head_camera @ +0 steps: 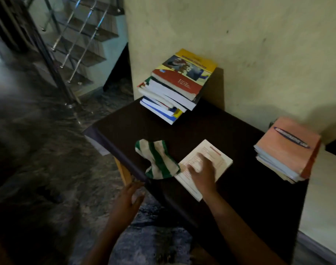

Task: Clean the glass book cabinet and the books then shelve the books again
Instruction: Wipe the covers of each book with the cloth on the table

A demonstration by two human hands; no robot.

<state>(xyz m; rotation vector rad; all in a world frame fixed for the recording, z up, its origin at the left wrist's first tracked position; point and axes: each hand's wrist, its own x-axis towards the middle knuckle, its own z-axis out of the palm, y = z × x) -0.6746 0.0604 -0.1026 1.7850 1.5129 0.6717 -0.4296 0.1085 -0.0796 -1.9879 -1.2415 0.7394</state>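
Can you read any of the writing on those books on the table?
Yellow-and-red book, far back: title blurred, unreadable.
Pale book under the right hand: print too small.
Salmon book, far right: oval label blurred.
Nothing can be quoted.

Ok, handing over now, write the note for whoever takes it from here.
Left hand open, holding nothing, at the near edge of the table.
Right hand flat on the white book.
Striped cloth lies loose beside that book.
Book stack by the wall, another stack at right.
Cabinet not in view.
Which books are wiped, cannot tell.
Left: wipe, shelve all.
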